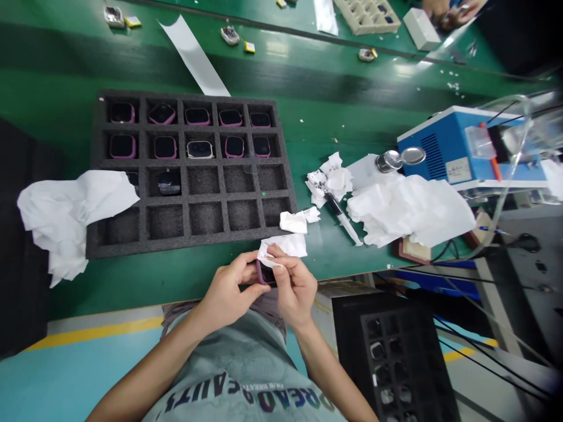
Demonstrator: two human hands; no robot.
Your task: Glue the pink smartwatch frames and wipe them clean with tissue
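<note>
My left hand (231, 289) grips a smartwatch (265, 273) with a purple rim and a dark screen, just over the bench's front edge. Between the fingers of my right hand (295, 285) is a white tissue (288, 245), pressed against the watch's upper side. Part of the watch is hidden by the tissue and fingers. Beyond my hands lies a black foam tray (187, 237) with square pockets. Its two far rows hold similar watches (197, 116), one with a pale rim (199, 149). A dark watch piece (169, 181) sits in the third row.
Crumpled tissues (79, 211) overlap the tray's left side; more tissues (409, 208) lie right, near a syringe (343, 220). A small metal pot (389, 161) with its lid up stands by a blue machine (433, 153). Another person's hands (457, 13) show at the far right.
</note>
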